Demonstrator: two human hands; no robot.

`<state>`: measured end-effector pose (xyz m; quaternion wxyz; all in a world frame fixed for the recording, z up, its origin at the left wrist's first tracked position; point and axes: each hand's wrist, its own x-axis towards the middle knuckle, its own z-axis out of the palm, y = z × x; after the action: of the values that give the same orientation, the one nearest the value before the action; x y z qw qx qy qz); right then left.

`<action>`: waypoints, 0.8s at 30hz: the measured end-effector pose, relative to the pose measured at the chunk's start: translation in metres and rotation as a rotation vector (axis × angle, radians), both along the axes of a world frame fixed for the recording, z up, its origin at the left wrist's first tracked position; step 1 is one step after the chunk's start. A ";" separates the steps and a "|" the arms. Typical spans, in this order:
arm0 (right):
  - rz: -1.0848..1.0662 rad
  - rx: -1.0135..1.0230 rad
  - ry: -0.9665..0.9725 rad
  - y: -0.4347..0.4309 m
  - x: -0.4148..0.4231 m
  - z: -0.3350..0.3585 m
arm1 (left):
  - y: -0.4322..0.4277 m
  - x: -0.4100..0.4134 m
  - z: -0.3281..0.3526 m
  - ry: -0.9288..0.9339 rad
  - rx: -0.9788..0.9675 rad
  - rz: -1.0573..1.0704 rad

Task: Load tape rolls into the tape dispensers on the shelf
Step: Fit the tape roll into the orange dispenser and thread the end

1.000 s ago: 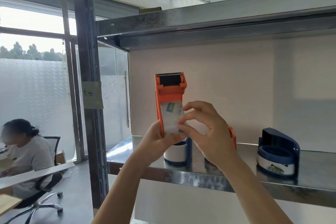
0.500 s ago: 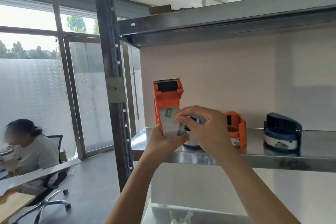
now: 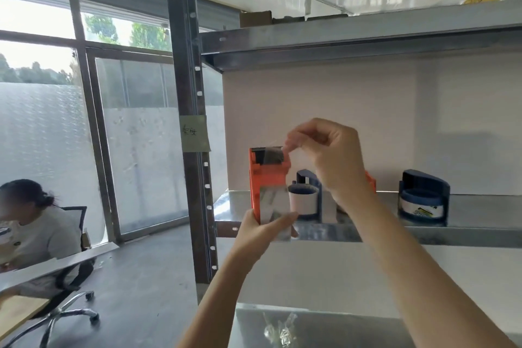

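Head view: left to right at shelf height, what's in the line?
Seated person → shelf upright with paper note → orange tape dispenser, gripped by the left hand → blue dispenser holding a white roll → second orange dispenser, mostly hidden by the right arm → far-right blue dispenser.

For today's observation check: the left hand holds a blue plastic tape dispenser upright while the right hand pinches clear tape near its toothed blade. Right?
No: the head view shows the plastic tape dispenser is orange, not blue. The left hand holds it upright; the right hand pinches clear tape.
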<state>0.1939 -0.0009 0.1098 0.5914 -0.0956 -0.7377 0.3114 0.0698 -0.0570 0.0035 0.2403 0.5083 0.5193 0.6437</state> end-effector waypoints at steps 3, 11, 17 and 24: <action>-0.009 0.090 -0.001 0.002 0.012 0.028 | 0.001 0.005 -0.010 -0.066 -0.034 -0.010; -0.007 0.094 -0.016 0.015 0.025 0.038 | 0.010 0.013 -0.015 0.036 -0.052 -0.047; -0.046 0.093 -0.005 0.025 0.025 0.042 | 0.011 0.014 -0.018 0.055 -0.015 -0.008; -0.052 -0.094 0.087 0.055 0.019 0.056 | 0.009 0.014 -0.023 0.141 0.076 0.103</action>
<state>0.2131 0.0537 0.1661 0.6256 -0.1288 -0.6930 0.3344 0.0838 -0.0476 -0.0193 0.1505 0.5336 0.5356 0.6370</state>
